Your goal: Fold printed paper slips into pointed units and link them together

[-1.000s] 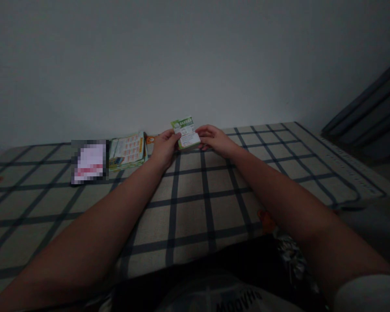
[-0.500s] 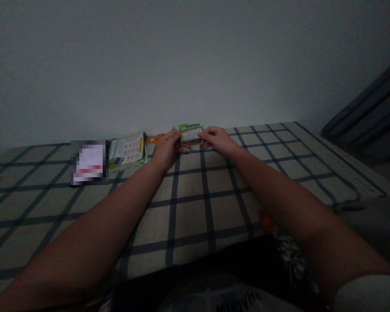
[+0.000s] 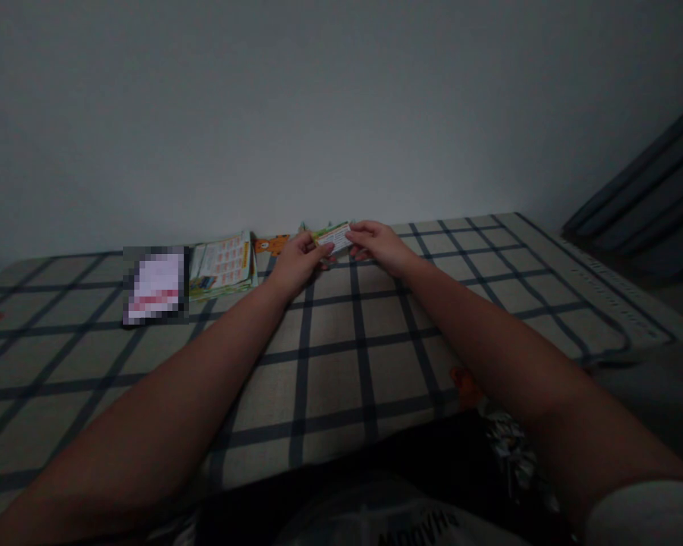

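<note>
A small printed sheet of paper [image 3: 337, 238], green and white and perhaps folded, is held between my two hands above the far part of the cloth. My left hand [image 3: 297, 262] is closed on its left end, thumb on the face. The right end is pinched by my right hand [image 3: 379, 246], with the thumb in front. Bits of green paper show behind the hands, mostly hidden. To the left lies a stack of printed leaflets [image 3: 223, 262], green-edged with rows of red print.
A checked cloth [image 3: 341, 379] covers the surface up to the grey wall [image 3: 341, 106]. Left of the leaflets lies a pixelated pale object [image 3: 156, 284]. A dark curtain [image 3: 654, 189] hangs at the far right. My lap is at the near edge.
The paper has tilted, its left end lower than before and its face turned. My left thumb has moved right onto its face. My right hand has hardly moved.
</note>
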The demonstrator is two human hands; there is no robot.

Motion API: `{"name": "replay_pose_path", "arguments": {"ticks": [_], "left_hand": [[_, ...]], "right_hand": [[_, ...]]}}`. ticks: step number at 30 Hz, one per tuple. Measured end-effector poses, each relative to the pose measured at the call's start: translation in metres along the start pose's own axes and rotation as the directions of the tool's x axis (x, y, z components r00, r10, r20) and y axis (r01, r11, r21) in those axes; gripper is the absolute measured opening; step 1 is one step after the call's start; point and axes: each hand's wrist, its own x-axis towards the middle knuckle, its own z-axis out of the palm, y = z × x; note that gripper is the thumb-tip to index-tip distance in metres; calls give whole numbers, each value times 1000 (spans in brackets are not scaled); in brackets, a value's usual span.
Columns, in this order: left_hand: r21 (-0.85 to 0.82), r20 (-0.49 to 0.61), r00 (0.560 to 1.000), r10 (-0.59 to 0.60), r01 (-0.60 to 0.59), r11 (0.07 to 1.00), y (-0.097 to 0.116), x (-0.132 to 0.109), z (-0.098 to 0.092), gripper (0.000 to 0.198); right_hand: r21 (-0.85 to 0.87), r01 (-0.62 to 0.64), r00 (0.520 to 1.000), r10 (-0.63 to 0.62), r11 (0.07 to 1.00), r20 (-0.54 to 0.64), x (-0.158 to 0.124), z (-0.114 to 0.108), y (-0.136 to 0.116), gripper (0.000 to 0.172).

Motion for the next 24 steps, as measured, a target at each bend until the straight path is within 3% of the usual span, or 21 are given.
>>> {"name": "replay_pose_path", "arguments": {"ticks": [5, 10, 13, 17, 24], "left_hand": [[146, 54, 998, -21, 13, 989, -3, -3, -1, 27], [63, 68, 996, 54, -58, 996, 4, -6, 3, 34], [105, 52, 995, 82, -87, 991, 5, -4, 2, 33], [165, 39, 997, 72, -78, 983, 2, -3, -1, 33], [138, 88, 993, 74, -86, 987, 1, -4, 1, 31]], "right_hand": [[-42, 16, 999, -14, 999, 44, 1, -2, 0, 8], [-61, 9, 995, -2, 998, 104, 0, -1, 0, 14], [-59, 18, 994, -11, 998, 113, -2, 1, -1, 12], [-62, 38, 995, -32, 997, 95, -3, 1, 0, 5], [-124, 66, 992, -51, 990, 119, -1, -2, 1, 10]]}}
